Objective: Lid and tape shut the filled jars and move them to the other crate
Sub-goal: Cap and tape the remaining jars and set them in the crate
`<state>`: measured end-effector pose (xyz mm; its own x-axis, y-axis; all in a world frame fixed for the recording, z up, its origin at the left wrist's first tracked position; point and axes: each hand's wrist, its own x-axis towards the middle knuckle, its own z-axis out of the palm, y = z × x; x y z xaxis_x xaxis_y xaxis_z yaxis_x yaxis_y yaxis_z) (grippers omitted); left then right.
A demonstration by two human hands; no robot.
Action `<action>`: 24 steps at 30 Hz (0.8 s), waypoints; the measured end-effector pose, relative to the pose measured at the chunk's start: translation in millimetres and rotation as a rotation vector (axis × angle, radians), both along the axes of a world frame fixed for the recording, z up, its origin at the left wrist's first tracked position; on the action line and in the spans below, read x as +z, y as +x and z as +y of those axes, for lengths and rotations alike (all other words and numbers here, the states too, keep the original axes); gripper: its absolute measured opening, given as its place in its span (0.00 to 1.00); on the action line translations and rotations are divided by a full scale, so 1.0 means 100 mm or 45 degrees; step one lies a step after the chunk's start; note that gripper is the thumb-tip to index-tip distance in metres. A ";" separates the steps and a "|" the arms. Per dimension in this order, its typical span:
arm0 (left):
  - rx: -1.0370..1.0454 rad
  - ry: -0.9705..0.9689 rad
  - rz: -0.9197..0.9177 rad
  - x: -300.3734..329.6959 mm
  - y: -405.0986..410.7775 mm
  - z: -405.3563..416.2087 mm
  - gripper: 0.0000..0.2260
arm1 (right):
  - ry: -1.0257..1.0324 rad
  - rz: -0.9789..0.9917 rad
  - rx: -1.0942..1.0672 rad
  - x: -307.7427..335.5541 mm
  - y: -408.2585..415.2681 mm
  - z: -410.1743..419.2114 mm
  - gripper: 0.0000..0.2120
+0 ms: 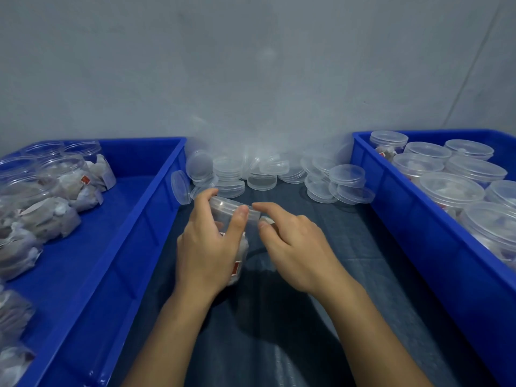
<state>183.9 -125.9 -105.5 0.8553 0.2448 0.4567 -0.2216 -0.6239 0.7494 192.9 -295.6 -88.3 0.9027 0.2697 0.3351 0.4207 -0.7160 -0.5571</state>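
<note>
Head view, our left hand [208, 244] gripping the lidded jar [231, 219], our right hand [290, 247] just beside its lid [233, 206], fingers loosely curled, grip unclear.

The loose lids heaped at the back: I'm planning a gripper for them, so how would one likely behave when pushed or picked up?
The loose lids look thin, clear and glossy, so probably very light and somewhat slippery. They are shallow round discs; one on edge beside the left crate suggests they could roll when nudged. The pile is loosely stacked, so pushing one would likely shift its neighbours.
</note>
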 end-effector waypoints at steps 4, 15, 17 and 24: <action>-0.054 -0.072 0.007 -0.01 0.01 0.05 0.30 | -0.066 -0.045 -0.042 -0.01 0.04 -0.08 0.20; -0.181 -0.363 -0.004 -0.01 0.02 0.05 0.26 | 0.010 0.062 0.017 -0.04 0.10 -0.13 0.18; -0.232 -0.426 0.014 -0.02 0.04 0.06 0.23 | 0.022 0.062 0.025 -0.03 0.10 -0.15 0.18; -0.387 -0.584 0.126 -0.02 0.09 0.13 0.21 | 0.011 0.015 -0.021 -0.01 0.07 -0.14 0.19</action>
